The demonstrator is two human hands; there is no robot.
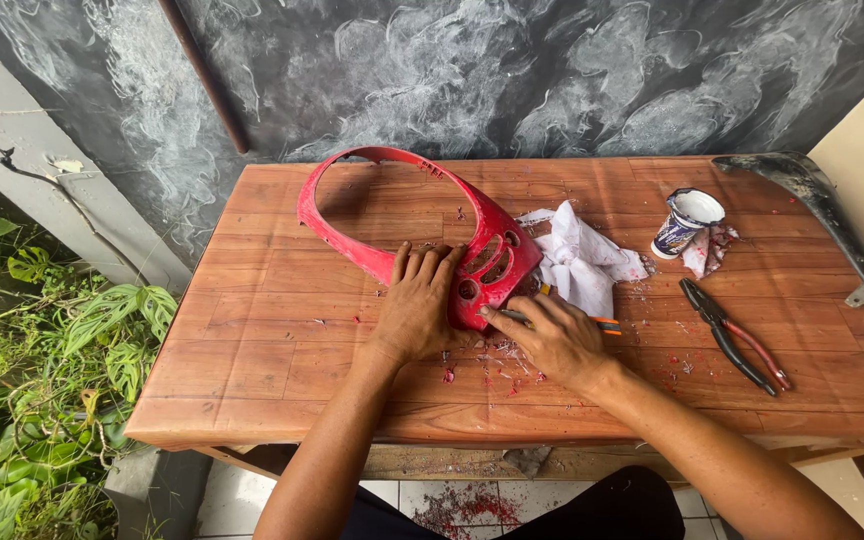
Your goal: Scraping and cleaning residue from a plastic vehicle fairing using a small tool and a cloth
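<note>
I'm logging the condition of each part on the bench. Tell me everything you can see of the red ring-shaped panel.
The red panel is a glossy, plastic-looking hoop with one broad end pierced by slotted and round openings. It lies on the wooden table, the thin loop toward the wall. Its surface looks scuffed, with red flakes scattered beside it. The left hand presses on the broad end; the right hand holds a slim tool at its edge. A white rag lies beside it.

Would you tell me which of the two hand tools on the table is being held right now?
The thin orange-tipped tool in the right hand; the red-handled pliers lie untouched to its right.
</note>
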